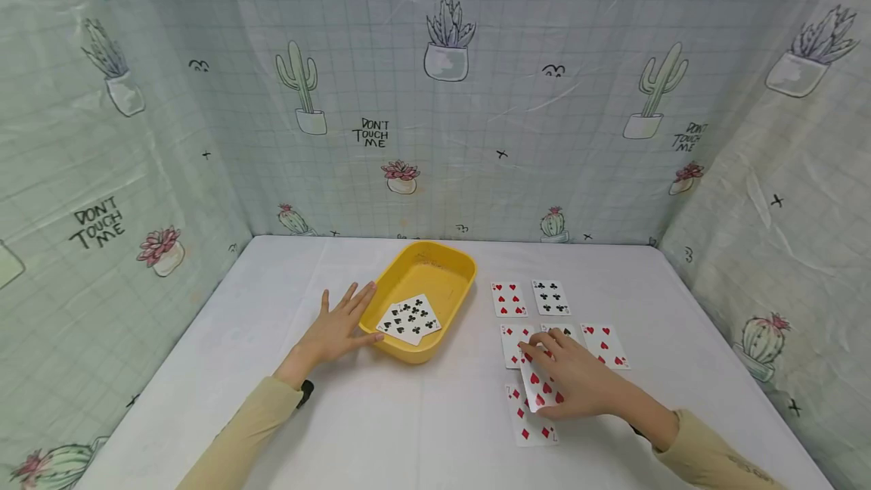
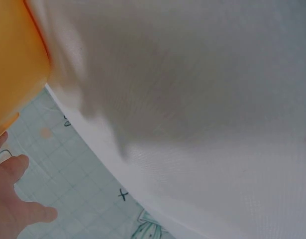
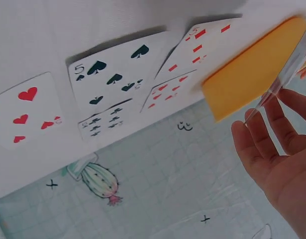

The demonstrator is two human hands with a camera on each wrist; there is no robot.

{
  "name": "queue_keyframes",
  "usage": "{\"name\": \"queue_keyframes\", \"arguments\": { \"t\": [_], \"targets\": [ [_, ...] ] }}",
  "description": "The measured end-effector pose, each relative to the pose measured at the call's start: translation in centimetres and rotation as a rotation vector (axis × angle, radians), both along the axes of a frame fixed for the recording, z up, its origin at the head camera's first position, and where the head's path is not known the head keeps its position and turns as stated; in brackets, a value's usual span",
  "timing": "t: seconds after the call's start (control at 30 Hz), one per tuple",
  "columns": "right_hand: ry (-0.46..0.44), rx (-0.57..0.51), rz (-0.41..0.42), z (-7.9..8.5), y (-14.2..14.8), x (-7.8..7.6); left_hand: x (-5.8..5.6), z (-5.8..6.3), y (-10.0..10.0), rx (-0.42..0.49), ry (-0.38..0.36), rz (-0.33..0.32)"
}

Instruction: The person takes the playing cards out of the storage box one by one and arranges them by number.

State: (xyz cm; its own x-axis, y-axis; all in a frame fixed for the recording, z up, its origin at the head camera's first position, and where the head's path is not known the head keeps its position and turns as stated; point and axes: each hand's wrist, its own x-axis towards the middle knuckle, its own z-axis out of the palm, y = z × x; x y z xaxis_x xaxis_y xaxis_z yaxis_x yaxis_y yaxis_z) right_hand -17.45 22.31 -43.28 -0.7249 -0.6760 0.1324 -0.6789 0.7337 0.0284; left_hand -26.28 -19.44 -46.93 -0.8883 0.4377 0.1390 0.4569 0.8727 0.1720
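In the head view, the left hand (image 1: pixel 340 329) lies with spread fingers against the left rim of a yellow plastic bin (image 1: pixel 469 267); the left wrist view shows that hand (image 2: pixel 13 199) by the bin (image 2: pixel 18 59). Two overlapping black-suit playing cards (image 1: pixel 411 317) lie inside the bin. The right hand (image 1: pixel 578 380) pinches a hearts playing card (image 1: pixel 534 392) between thumb and fingers, tilted above a seven of diamonds (image 1: pixel 534 429). In the right wrist view the held card (image 3: pixel 292 59) appears nearly edge-on. A five of spades (image 3: pixel 105 69) is partly hidden by the right hand in the head view.
Right of the bin, face-up cards lie in rows: a red hearts card (image 1: pixel 509 299), a clubs card (image 1: pixel 550 298), a five of diamonds (image 1: pixel 512 354) and a five of hearts (image 1: pixel 605 346). Cactus-print cloth (image 1: pixel 476 112) walls the white table (image 1: pixel 435 429) at back and sides.
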Motion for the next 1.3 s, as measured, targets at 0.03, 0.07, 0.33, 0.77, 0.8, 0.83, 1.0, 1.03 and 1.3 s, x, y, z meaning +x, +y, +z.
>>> {"name": "queue_keyframes", "arguments": {
  "t": [0.03, 0.07, 0.33, 0.77, 0.8, 0.83, 1.0, 1.03, 1.3],
  "targets": [
    [-0.005, -0.009, -0.008, -0.1, 0.2, 0.2, 0.0, 0.0, 0.0, 0.002, -0.002, -0.001],
    [-0.008, -0.012, -0.016, -0.2, 0.3, 0.4, 0.0, 0.0, 0.0, 0.003, -0.003, -0.002],
    [-0.074, -0.001, -0.070, -1.5, 2.0, 1.7, 0.0, 0.1, 0.0, 0.005, -0.014, -0.003],
    [-0.118, 0.015, -0.121, -3.6, 4.4, 3.3, 0.1, 0.2, 0.0, -0.011, 0.005, -0.003],
    [-0.114, 0.014, -0.122, -3.7, 4.6, 3.4, 0.1, 0.2, 0.1, -0.011, 0.004, -0.003],
    [-0.113, 0.013, -0.124, -3.8, 4.7, 3.4, 0.1, 0.1, 0.1, -0.012, 0.004, -0.003],
    [-0.110, -0.010, -0.128, -4.2, 5.2, 3.3, 0.1, 0.1, 0.1, -0.008, 0.000, -0.001],
    [-0.114, -0.010, -0.132, -4.3, 5.3, 3.3, 0.1, 0.1, 0.1, -0.006, -0.001, 0.000],
    [-0.087, -0.008, -0.127, -5.0, 6.0, 2.9, 0.1, 0.0, 0.1, 0.003, -0.010, -0.001]
  ]
}}
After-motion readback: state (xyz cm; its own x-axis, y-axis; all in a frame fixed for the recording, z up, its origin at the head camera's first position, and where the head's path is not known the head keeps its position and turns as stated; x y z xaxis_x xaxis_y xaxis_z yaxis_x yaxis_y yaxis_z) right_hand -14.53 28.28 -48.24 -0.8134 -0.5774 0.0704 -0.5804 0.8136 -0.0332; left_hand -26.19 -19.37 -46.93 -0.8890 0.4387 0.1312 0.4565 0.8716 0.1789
